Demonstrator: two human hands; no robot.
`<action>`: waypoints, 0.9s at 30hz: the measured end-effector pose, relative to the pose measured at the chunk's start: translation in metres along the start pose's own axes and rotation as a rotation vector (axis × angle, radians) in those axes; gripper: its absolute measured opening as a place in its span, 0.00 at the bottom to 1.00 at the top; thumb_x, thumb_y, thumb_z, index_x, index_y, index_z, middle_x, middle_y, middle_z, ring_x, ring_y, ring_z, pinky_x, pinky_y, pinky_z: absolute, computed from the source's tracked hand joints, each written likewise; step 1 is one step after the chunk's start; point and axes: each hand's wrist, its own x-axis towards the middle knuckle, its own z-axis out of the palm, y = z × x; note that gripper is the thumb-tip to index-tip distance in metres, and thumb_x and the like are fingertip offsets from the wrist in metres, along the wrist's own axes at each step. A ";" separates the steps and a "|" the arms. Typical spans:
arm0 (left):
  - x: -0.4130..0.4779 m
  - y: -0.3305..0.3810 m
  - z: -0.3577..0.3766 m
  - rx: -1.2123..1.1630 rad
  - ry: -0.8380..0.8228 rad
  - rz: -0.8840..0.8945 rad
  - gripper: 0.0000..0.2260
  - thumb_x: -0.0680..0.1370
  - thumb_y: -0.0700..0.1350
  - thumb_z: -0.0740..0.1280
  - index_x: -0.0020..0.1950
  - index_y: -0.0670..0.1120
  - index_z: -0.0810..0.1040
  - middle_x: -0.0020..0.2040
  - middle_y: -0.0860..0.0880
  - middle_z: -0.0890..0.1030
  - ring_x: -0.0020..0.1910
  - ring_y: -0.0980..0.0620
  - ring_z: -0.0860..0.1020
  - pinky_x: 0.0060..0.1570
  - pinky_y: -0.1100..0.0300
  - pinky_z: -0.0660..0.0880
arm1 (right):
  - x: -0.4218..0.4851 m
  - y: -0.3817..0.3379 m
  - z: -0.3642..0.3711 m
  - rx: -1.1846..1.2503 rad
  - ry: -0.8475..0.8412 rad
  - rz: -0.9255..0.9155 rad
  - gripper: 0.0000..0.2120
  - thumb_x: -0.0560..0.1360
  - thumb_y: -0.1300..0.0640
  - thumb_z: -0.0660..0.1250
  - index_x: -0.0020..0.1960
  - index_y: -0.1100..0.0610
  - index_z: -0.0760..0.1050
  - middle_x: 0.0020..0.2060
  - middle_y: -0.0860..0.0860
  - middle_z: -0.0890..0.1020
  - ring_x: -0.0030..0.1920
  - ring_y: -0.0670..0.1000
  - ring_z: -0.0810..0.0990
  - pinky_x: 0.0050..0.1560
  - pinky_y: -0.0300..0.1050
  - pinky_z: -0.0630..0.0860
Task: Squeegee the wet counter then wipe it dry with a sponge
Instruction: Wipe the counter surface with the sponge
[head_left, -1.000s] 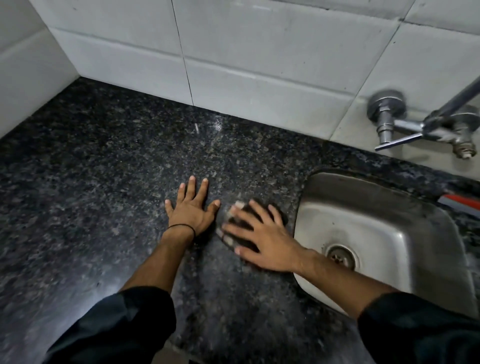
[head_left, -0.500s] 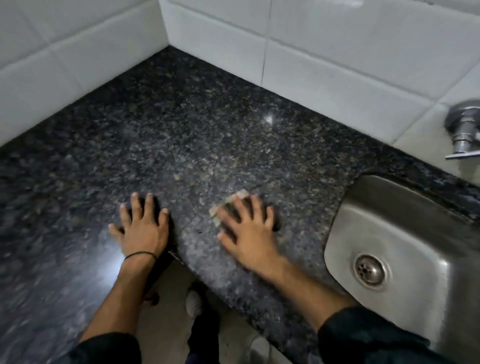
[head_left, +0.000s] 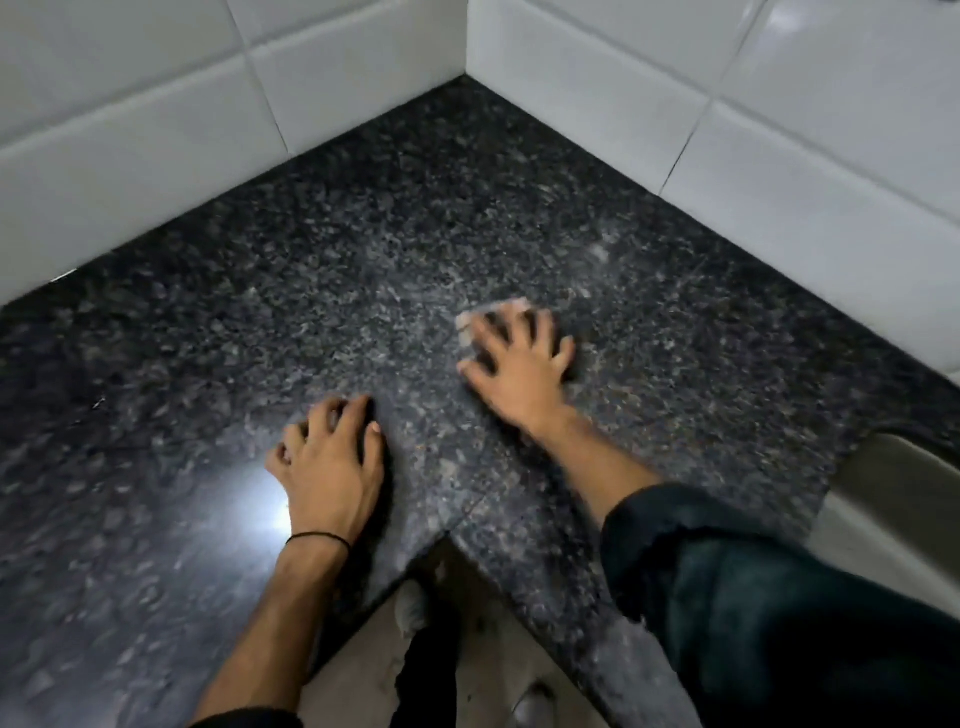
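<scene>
Right hand (head_left: 519, 369): fingers spread, pressing sponge (head_left: 491, 322) flat on counter (head_left: 363, 260). Left hand (head_left: 332, 462): fingers curled, empty, resting on counter.

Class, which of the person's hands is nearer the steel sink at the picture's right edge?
Right. The right hand presses a pale sponge on the counter, nearer the steel sink; the left hand rests farther away.

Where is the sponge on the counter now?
In the head view the sponge lies under the right hand, on the counter right of centre, between the tiled corner and the left hand.
</scene>
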 end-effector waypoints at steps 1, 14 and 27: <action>0.011 -0.006 -0.003 -0.029 0.038 -0.029 0.18 0.79 0.55 0.56 0.67 0.54 0.73 0.67 0.48 0.71 0.58 0.41 0.66 0.59 0.42 0.63 | -0.015 -0.023 0.012 -0.032 0.007 -0.146 0.30 0.73 0.31 0.55 0.75 0.33 0.56 0.79 0.47 0.54 0.77 0.65 0.46 0.69 0.75 0.44; 0.087 -0.087 -0.021 -0.049 0.061 -0.054 0.17 0.82 0.53 0.59 0.70 0.53 0.73 0.72 0.51 0.71 0.68 0.46 0.68 0.65 0.47 0.58 | 0.119 -0.080 -0.006 0.042 -0.014 0.110 0.31 0.76 0.30 0.52 0.77 0.35 0.54 0.79 0.47 0.51 0.78 0.63 0.44 0.71 0.73 0.42; 0.215 -0.155 -0.030 -0.017 -0.116 -0.216 0.25 0.82 0.62 0.49 0.79 0.62 0.51 0.81 0.54 0.46 0.80 0.48 0.44 0.74 0.37 0.41 | 0.181 -0.143 0.012 -0.177 -0.092 -0.607 0.29 0.76 0.30 0.55 0.75 0.31 0.55 0.78 0.43 0.56 0.78 0.57 0.49 0.72 0.69 0.48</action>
